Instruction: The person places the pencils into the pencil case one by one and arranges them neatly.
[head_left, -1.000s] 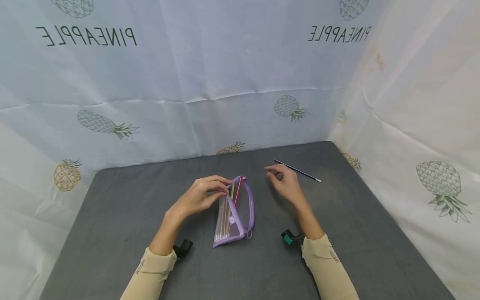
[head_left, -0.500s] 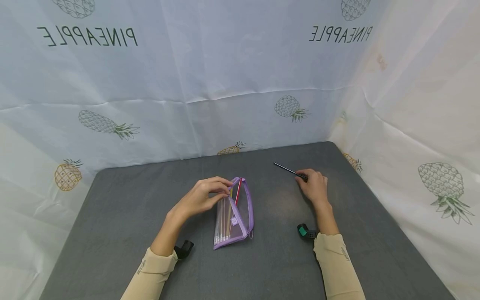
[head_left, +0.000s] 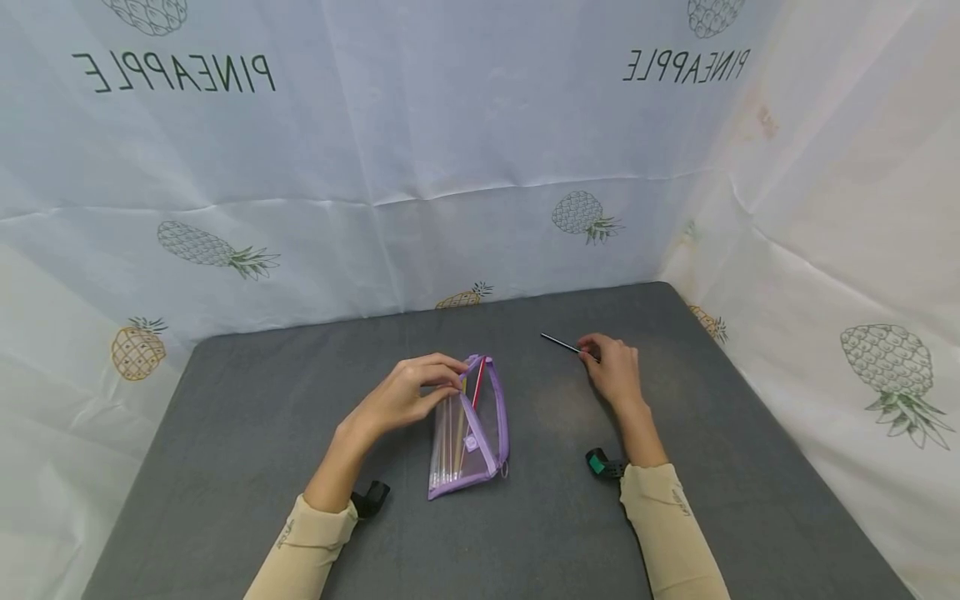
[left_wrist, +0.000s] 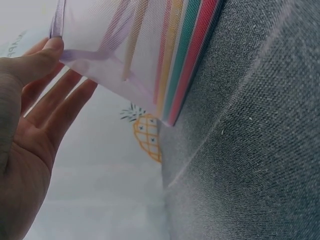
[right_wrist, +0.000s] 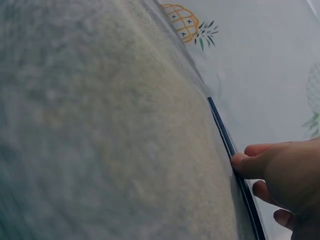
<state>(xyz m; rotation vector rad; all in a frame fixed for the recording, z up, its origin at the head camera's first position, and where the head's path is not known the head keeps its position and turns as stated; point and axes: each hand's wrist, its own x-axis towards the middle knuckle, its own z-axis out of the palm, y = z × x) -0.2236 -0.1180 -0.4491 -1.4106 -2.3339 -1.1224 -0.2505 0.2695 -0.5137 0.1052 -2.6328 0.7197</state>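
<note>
My left hand [head_left: 405, 393] pinches the opening edge of a see-through mesh pencil case [head_left: 459, 483] with purple trim. The case lies unzipped on the table, and through its mesh several coloured pencils [left_wrist: 192, 42] show. A red pencil [head_left: 478, 385] leans toward the mouth of the case. In the left wrist view the thumb and fingers hold a corner of the mesh. Off to the right of the case, my right hand [head_left: 617, 373] pinches a dark pencil [head_left: 558, 342] between thumb and fingers. Its rear part is hidden by the hand in the head view.
A dark grey table [head_left: 255, 433] carries everything, its back edge close to a white curtain [head_left: 450, 125] printed with pineapples. Another curtain side [head_left: 847, 250] runs along the right. Each wrist wears a small black camera [head_left: 603, 463].
The right hand first reached right to the pencil, took hold of it, then drew it slightly left. The left hand and the pencil case have stayed almost still.
</note>
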